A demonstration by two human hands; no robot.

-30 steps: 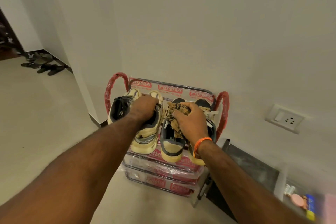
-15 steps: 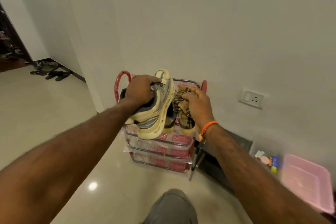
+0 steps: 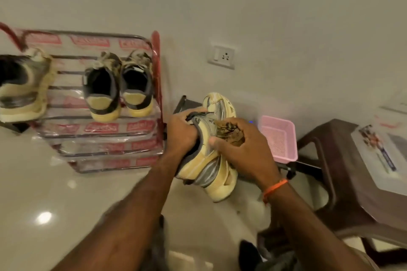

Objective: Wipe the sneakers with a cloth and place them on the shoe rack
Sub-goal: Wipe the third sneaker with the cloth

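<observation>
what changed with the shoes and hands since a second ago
The left hand has lifted the cream sneaker off the shoe rack and brought it right, keeping its grip. The right hand took the patterned cloth off the dark pair and now presses it to the held sneaker. The dark pair and the other cream sneaker stayed on the top shelf.

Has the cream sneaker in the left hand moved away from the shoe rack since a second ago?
Yes. The cream sneaker, gripped by the left hand, has left the shoe rack and is now held to its right, above the floor.
</observation>
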